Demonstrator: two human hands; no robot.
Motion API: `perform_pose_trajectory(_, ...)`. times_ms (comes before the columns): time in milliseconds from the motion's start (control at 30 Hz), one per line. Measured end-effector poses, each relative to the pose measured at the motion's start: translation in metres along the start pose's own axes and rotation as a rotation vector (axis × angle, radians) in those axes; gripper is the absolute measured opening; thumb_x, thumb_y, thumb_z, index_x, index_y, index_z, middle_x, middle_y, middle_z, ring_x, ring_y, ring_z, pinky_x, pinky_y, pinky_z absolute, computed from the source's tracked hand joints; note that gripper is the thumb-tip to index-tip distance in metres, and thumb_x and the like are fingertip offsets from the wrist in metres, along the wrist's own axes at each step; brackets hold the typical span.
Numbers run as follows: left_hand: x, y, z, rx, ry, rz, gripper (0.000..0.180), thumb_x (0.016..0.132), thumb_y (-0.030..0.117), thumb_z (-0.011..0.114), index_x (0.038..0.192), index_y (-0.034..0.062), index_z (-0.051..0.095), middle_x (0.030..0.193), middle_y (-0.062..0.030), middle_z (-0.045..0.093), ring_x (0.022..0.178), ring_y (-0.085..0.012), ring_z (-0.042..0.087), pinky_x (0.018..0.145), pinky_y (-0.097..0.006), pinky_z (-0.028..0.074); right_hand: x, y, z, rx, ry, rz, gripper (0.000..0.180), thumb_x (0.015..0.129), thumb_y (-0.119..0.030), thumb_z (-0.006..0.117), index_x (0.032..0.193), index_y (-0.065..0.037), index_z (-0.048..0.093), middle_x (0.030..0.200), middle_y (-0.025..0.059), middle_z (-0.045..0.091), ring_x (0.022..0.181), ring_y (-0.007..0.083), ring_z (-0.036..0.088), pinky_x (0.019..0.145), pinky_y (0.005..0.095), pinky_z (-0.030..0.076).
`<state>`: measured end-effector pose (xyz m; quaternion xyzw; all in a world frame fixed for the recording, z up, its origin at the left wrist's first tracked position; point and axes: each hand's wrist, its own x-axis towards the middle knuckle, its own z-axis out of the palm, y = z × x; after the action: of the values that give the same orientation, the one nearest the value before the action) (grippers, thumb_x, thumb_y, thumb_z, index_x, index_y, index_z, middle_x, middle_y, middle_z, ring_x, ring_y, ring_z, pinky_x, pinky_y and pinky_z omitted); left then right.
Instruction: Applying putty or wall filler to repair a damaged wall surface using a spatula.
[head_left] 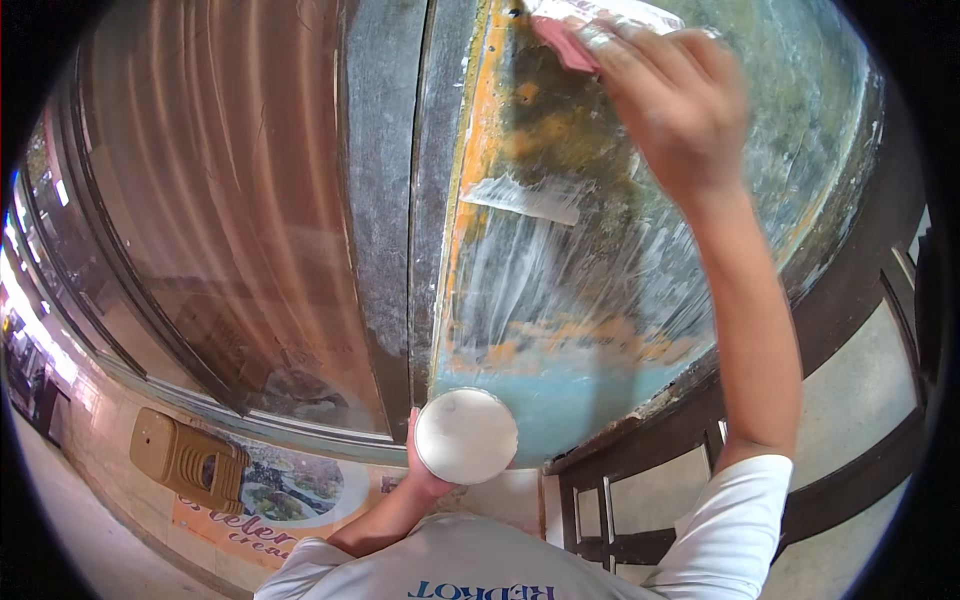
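Note:
My right hand (685, 110), somewhat smeared by motion, is raised to the top of the wall. It grips a pink flat spreader (565, 45) loaded with white paste (640, 12); the paste also coats some of the fingertips. The spreader is at the worn wall (610, 230), which shows dark patches, orange spots and white streaks. Below the spreader, a thick white smear (525, 200) sticks to the wall. Low in front of my body, my left hand (422, 468) holds a round white tub (466, 436) by its left side. Whether its pale top is paste or a lid, I cannot tell.
Left of the wall stands a dark door frame (385, 180) beside a glass pane with brown curtains (220, 180). A brown plastic stool (185, 455) and a printed banner (290, 495) are at lower left. Dark-framed panels (850, 370) stand at right.

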<state>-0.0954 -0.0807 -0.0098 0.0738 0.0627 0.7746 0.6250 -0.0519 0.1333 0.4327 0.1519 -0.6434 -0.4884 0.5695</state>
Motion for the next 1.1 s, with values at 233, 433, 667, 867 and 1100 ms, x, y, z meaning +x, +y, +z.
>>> perform_pose_trajectory(233, 0.005, -0.002, -0.008, 0.025, 0.014, 0.015, 0.093, 0.089, 0.085, 0.032, 0.157, 0.0223, 0.035, 0.162, -0.0155, 0.035, 0.142, -0.0509, 0.039, 0.107, -0.08, 0.033, -0.032, -0.046, 0.041, -0.006, -0.074, 0.167, 0.035, 0.074, -0.021, 0.081, 0.108, -0.022, 0.076, 0.098, -0.0106, 0.071, 0.087, 0.0108, 0.061, 0.086, 0.0312, 0.038)
perform_pose_trajectory(433, 0.001, 0.004, -0.005, -0.012, 0.015, 0.035, 0.091, 0.09, 0.083, 0.032, 0.157, 0.0215, 0.038, 0.161, -0.0144, 0.037, 0.144, -0.0467, 0.039, 0.112, -0.074, 0.032, -0.028, -0.056, 0.043, -0.003, -0.006, 0.16, 0.013, 0.081, -0.017, 0.068, 0.093, -0.022, 0.073, 0.084, -0.01, 0.063, 0.08, 0.0099, 0.056, 0.082, 0.0321, 0.034)
perform_pose_trajectory(667, -0.012, 0.005, 0.002, -0.021, 0.028, 0.092, 0.094, 0.087, 0.086, 0.034, 0.156, 0.0221, 0.038, 0.161, -0.0158, 0.035, 0.142, -0.0512, 0.039, 0.107, -0.081, 0.031, -0.049, -0.061, -0.001, 0.033, -0.109, 0.161, 0.019, 0.082, -0.016, 0.069, 0.1, -0.022, 0.073, 0.094, -0.0098, 0.069, 0.085, 0.0104, 0.06, 0.082, 0.033, 0.034)
perform_pose_trajectory(867, -0.015, 0.003, -0.002, -0.034, -0.033, 0.072, 0.095, 0.086, 0.086, 0.034, 0.157, 0.0224, 0.037, 0.162, -0.0154, 0.035, 0.143, -0.0509, 0.037, 0.108, -0.08, 0.03, -0.02, -0.034, -0.039, 0.481, -0.309, 0.309, 0.013, 0.089, -0.017, 0.071, 0.101, -0.014, 0.069, 0.085, 0.0009, 0.068, 0.08, 0.0239, 0.061, 0.073, 0.0387, 0.042)
perform_pose_trajectory(1100, -0.009, -0.002, 0.01, 0.038, -0.01, 0.044, 0.096, 0.085, 0.088, 0.035, 0.157, 0.0245, 0.035, 0.162, -0.015, 0.035, 0.143, -0.0491, 0.038, 0.107, -0.081, 0.031, -0.029, -0.038, -0.012, 0.735, -0.795, 0.317, 0.016, 0.1, -0.026, 0.061, 0.108, -0.012, 0.065, 0.082, 0.012, 0.068, 0.085, 0.0344, 0.065, 0.077, 0.0444, 0.045)
